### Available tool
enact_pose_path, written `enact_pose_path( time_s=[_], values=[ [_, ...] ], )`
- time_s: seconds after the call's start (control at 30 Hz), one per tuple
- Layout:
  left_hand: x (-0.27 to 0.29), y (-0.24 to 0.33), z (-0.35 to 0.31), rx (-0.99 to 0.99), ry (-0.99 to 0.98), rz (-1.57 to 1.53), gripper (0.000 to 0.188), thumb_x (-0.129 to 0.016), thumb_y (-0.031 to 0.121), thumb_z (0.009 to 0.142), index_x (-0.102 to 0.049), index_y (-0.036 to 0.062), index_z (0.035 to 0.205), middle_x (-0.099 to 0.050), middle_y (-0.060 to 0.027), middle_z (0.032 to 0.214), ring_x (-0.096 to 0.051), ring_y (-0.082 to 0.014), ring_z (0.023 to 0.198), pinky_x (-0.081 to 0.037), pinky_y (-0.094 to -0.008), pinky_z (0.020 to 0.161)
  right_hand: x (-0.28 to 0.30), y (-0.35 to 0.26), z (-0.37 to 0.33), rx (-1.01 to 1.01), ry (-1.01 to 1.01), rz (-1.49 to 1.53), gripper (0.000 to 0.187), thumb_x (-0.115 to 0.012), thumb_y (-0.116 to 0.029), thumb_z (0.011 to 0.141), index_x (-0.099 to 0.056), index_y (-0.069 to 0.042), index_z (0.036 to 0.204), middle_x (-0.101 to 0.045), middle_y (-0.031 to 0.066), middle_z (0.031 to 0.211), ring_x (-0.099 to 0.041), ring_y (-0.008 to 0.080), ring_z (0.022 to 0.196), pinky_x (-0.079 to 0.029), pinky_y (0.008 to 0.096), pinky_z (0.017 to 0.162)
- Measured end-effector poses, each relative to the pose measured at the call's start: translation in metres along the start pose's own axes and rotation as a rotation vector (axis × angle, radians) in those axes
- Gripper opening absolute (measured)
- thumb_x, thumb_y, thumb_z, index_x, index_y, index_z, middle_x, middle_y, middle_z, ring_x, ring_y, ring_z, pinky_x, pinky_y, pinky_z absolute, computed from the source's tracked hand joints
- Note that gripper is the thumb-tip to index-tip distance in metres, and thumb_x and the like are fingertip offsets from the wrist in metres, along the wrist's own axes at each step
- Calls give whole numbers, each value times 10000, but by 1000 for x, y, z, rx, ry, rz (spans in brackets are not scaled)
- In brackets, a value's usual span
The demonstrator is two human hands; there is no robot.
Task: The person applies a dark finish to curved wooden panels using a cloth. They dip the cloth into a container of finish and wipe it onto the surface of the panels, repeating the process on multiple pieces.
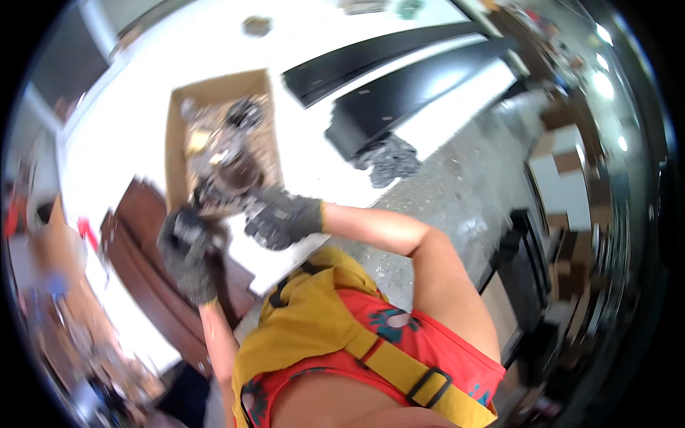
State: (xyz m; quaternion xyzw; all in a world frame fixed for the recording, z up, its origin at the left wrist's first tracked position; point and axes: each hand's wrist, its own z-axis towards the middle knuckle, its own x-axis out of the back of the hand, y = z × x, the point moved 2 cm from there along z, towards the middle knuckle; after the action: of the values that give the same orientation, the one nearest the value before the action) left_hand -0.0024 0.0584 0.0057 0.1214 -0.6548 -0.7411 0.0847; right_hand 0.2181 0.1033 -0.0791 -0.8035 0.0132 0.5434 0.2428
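Observation:
Both hands wear dark grey work gloves and are at the near end of an open cardboard box (175,143). My left hand (187,250) is beside the box's near left corner, over dark brown boards, its fingers curled and blurred. My right hand (287,220) is just off the near right corner, with its fingers bent toward the left hand. What either hand holds, if anything, is too smeared to name. Inside the box lie clear plastic bags (214,146), a black bundle (245,113), a pale yellow piece (198,140) and a brown rounded thing (240,173).
Long black panels (421,89) lie across the white table (307,153) at the right, with a crumpled grey cloth-like heap (394,160) at their near end. Dark brown boards (143,235) lie at the left. A small box-like item (257,26) sits farther back. Cardboard (564,171) stands beyond the grey floor.

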Motion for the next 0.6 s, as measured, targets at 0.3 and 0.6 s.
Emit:
enact_pose_path(
  time_s=[0.3, 0.6],
  values=[
    [3, -18, -7, -28, 38, -141, 583, -713, -1, 747, -482, -13, 1282, -564, -80, 1103, -547, -178, 992, -448, -314, 921, -47, 10, -8, -65, 218, 113, 566, -562, -639, 866, -615, -154, 1153, -614, 19, 749, -519, 108, 473, -406, 220, 416],
    [-2, 1, -5, -12, -72, -61, 235, -626, 117, 874, -602, 31, 1092, -550, -55, 1029, -498, -161, 947, -411, -282, 857, -41, 2, -2, 190, 378, -1137, 447, -661, -368, 871, -593, -96, 1221, -664, 64, 956, -609, 176, 757, -508, 298, 671]
  ],
)
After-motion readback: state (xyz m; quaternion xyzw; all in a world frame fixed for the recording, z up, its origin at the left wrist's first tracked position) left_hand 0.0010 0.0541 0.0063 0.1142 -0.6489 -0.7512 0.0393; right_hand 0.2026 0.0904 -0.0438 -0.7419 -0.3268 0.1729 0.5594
